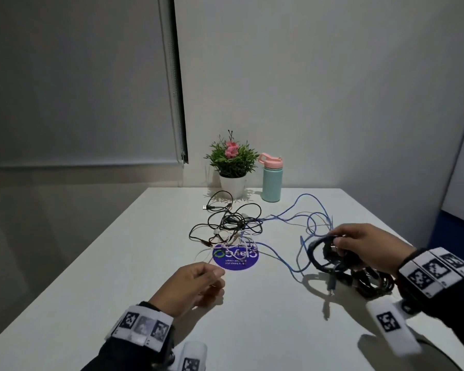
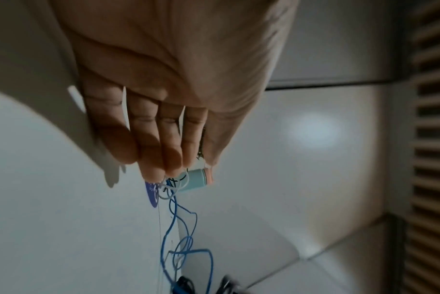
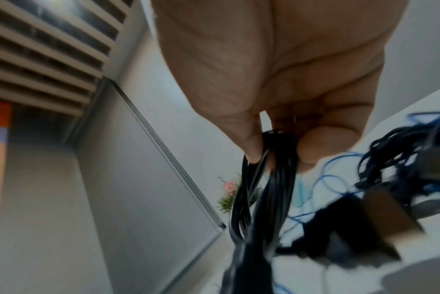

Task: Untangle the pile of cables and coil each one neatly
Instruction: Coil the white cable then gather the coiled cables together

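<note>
Desk [image 1: 252, 330], white and matte, filled the lower view under dim light, set against pale walls with a roller blind [image 1: 78, 76] hanging down at the left. At its far edge stood a small potted plant [image 1: 232, 167] with a pink bloom and, just beside it, a teal bottle [image 1: 272, 183] with a pink lid. A round purple sticker [image 1: 236, 257] lay flat mid-desk, partly crossed by thin white leads. Behind the sticker sat the tangle of black cables [image 1: 225, 220], loose and looping, with a blue cable [image 1: 300, 218] running from it toward the right. The left hand [image 1: 196, 285] hovered near the sticker, thumb and forefinger pinching a thin white cable [image 1: 205, 254] that led back into the tangle. The right hand [image 1: 364, 245], well apart from the left, was clenched around a coiled black bundle [image 1: 340, 263], whose lower loops rested on the desk while blue strands trailed from it.
</note>
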Tool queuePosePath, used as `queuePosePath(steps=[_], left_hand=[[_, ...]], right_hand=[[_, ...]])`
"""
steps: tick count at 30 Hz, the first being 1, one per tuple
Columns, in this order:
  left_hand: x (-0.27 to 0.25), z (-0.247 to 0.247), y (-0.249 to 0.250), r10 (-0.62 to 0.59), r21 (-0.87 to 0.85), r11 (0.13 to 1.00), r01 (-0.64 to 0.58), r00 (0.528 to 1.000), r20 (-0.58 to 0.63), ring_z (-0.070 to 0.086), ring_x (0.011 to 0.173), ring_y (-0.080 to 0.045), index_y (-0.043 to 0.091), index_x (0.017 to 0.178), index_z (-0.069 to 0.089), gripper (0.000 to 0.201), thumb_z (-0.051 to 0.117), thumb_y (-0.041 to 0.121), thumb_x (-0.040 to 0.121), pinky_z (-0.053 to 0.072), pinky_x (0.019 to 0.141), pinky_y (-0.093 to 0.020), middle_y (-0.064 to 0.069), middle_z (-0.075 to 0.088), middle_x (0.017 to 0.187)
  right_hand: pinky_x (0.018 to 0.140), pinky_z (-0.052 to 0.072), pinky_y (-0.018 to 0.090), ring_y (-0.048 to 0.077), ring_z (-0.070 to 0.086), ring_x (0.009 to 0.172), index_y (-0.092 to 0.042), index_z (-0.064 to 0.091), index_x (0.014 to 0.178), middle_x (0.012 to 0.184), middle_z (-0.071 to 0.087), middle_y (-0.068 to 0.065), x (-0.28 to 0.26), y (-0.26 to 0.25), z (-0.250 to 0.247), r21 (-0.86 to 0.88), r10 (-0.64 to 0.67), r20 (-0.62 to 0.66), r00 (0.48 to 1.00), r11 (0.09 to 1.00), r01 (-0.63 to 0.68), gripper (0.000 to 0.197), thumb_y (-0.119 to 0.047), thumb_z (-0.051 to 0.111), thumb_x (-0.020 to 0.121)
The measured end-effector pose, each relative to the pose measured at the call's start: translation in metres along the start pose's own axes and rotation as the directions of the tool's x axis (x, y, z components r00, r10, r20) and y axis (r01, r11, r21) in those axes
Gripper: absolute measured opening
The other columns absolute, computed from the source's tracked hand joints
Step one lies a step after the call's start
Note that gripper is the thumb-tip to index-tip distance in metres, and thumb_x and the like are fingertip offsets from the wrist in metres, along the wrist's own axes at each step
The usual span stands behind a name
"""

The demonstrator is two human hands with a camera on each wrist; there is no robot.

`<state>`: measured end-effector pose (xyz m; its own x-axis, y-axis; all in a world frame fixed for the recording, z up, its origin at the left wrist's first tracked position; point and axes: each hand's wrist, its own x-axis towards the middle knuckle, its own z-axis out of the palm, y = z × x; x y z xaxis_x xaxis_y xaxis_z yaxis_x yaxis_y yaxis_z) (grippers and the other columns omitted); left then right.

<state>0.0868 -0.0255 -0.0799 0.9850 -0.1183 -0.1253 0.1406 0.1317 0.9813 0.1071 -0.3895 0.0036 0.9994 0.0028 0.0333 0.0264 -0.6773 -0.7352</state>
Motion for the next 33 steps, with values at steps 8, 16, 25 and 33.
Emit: queuePosePath(steps=[8,16,25,33], left_hand=[[0.013,-0.022,-0.007,-0.003,-0.237,0.971,-0.009,0.999,-0.05,0.061,0.064,-0.025,-0.001,0.107,0.066,0.018,0.059,0.014,0.099,0.056,0.061,-0.037,-0.015,0.066,0.082],[0.007,-0.017,-0.006,0.009,-0.256,0.967,-0.023,0.998,-0.058,0.06,0.061,-0.019,-0.001,0.104,0.066,0.017,0.056,0.013,0.101,0.054,0.056,-0.03,-0.012,0.064,0.079],[0.009,-0.019,-0.008,0.007,-0.253,0.967,-0.017,0.999,-0.041,0.06,0.058,-0.019,0.003,0.102,0.066,0.015,0.06,0.017,0.099,0.048,0.057,-0.031,-0.009,0.065,0.076],[0.007,-0.02,-0.005,-0.027,-0.263,0.965,0.017,0.999,-0.033,0.062,0.063,-0.024,0.013,0.105,0.062,0.032,0.079,0.024,0.081,0.052,0.059,-0.033,-0.01,0.067,0.083]], right_hand=[[0.088,0.042,0.022,0.013,0.061,0.108,-0.024,0.066,0.121,0.12,0.068,-0.005,0.014,-0.079,0.038,-0.605,-0.197,0.181,0.963,0.75,0.267,0.028,-0.032,0.059,0.095],[0.084,0.047,0.032,0.031,0.059,0.114,-0.013,0.044,0.135,0.124,0.063,0.01,0.068,-0.129,0.168,-0.714,-0.17,0.292,0.941,0.616,0.332,0.066,-0.031,0.075,0.08],[0.08,0.05,0.029,0.03,0.066,0.1,-0.005,0.069,0.104,0.105,0.07,0.013,0.077,-0.117,0.183,-0.778,-0.128,0.27,0.954,0.555,0.295,0.024,-0.022,0.055,0.094],[0.061,0.051,0.027,0.014,0.055,0.064,-0.012,0.063,0.086,0.07,0.057,0.0,-0.013,-0.106,0.11,0.345,-0.384,0.01,0.923,0.868,0.357,0.026,-0.025,0.048,0.103]])
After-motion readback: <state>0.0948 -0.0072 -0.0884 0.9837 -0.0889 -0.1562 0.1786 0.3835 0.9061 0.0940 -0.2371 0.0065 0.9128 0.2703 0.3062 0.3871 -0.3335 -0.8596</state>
